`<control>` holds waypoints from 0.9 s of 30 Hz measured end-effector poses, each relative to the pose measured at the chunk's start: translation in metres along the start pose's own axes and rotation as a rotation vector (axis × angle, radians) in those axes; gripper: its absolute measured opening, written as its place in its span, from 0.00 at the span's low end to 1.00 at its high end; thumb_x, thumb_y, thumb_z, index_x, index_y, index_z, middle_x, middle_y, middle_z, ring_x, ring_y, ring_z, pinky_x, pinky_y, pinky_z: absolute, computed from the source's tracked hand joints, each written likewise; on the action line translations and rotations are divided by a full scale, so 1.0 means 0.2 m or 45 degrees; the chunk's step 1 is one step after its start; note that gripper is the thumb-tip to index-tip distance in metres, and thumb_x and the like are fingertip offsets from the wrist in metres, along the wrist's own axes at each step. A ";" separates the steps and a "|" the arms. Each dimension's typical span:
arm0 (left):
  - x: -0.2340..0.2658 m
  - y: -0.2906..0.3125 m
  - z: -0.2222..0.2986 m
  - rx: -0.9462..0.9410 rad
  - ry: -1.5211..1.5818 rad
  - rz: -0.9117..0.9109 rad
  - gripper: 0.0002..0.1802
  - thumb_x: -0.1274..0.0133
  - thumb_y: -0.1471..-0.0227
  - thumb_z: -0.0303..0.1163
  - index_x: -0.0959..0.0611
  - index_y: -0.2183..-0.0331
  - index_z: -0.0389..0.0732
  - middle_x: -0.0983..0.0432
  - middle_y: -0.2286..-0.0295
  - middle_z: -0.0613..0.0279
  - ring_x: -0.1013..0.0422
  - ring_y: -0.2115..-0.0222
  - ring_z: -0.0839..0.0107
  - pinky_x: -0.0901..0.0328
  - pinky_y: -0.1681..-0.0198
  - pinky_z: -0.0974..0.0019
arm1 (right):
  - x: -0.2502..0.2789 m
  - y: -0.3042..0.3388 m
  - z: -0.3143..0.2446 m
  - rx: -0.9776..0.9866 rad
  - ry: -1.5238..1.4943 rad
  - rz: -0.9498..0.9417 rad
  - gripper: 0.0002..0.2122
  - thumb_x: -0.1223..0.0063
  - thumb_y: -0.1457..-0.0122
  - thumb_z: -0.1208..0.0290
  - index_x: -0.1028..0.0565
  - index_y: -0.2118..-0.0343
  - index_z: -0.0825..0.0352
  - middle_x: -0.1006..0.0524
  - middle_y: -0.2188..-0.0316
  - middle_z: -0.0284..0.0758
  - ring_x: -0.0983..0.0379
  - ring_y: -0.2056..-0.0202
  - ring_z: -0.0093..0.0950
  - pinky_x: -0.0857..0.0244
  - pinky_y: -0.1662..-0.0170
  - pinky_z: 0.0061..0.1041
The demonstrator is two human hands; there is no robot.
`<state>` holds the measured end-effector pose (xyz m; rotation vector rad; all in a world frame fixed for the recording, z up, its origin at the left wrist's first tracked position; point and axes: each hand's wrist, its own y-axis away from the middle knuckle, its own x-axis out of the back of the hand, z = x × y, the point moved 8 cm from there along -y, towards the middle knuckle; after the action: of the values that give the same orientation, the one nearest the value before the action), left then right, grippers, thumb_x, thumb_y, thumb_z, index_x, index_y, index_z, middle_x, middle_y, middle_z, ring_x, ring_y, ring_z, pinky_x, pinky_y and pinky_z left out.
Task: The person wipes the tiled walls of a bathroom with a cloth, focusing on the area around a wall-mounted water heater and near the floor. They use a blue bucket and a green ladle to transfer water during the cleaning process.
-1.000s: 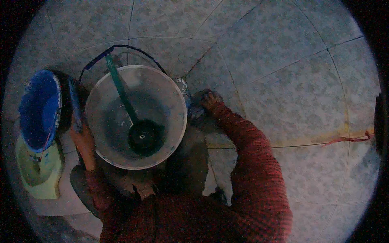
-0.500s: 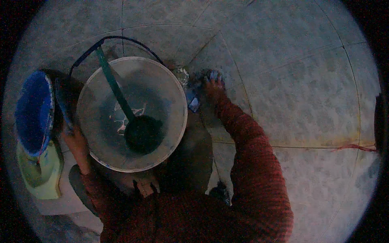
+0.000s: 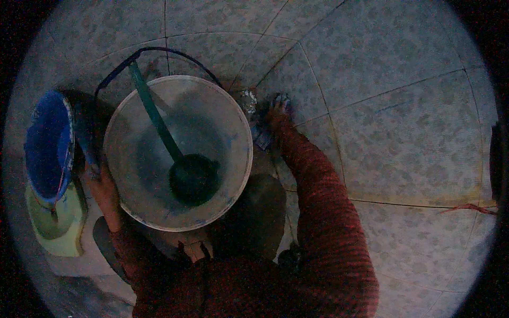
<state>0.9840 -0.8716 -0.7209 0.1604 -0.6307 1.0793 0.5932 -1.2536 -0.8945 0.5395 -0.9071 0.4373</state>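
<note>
A large pale bucket stands in front of me, with cloudy liquid inside. A green long-handled dipper rests in it, its handle leaning over the far rim. My left hand is against the bucket's left outer side; its fingertips are lost in the dark beside a bluish, long shape. Beyond the bucket's right side, my right hand reaches down to the floor, fingers stretched out over a dark patch. A crumpled bluish-white thing, possibly cloth, lies close to that hand. The dim light hides what is under the palm.
A blue bucket stands at the left, beside a pale yellow-green plastic piece. The dark bucket handle arches beyond the far rim. Patterned tiles spread rightward, with a reddish strand near a dark object at the edge.
My right hand has shifted slightly, its fingers less widely spread. The whole view has moved a little, and the dipper sits slightly lower and further right in the picture. My left hand stays by the bucket.
</note>
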 end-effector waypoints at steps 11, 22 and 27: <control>-0.06 -0.01 -0.05 -0.121 0.065 -0.040 0.18 0.57 0.53 0.30 0.30 0.60 0.30 0.31 0.64 0.49 0.35 0.62 0.59 0.43 0.57 0.64 | -0.11 0.52 -0.28 0.217 -0.110 -0.105 0.21 0.63 0.47 0.65 0.42 0.50 0.62 0.51 0.45 0.40 0.56 0.46 0.45 0.65 0.48 0.56; 0.06 -0.04 -0.18 0.016 -0.184 0.079 0.24 0.55 0.53 0.38 0.34 0.57 0.30 0.36 0.59 0.46 0.39 0.58 0.57 0.47 0.54 0.62 | -0.01 0.15 -0.01 0.084 -0.050 0.037 0.20 0.62 0.48 0.66 0.41 0.51 0.63 0.50 0.46 0.41 0.55 0.46 0.44 0.64 0.48 0.55; 0.13 -0.01 -0.12 0.221 -0.203 0.180 0.27 0.54 0.53 0.40 0.34 0.56 0.30 0.36 0.58 0.47 0.40 0.57 0.57 0.48 0.53 0.63 | -0.11 0.24 -0.15 0.118 -0.098 -0.104 0.20 0.61 0.49 0.66 0.40 0.51 0.64 0.49 0.46 0.41 0.54 0.46 0.44 0.63 0.48 0.54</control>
<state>1.0030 -0.8426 -0.7270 0.3595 -0.6993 1.2663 0.5723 -1.2013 -0.9154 0.6793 -0.9388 0.3880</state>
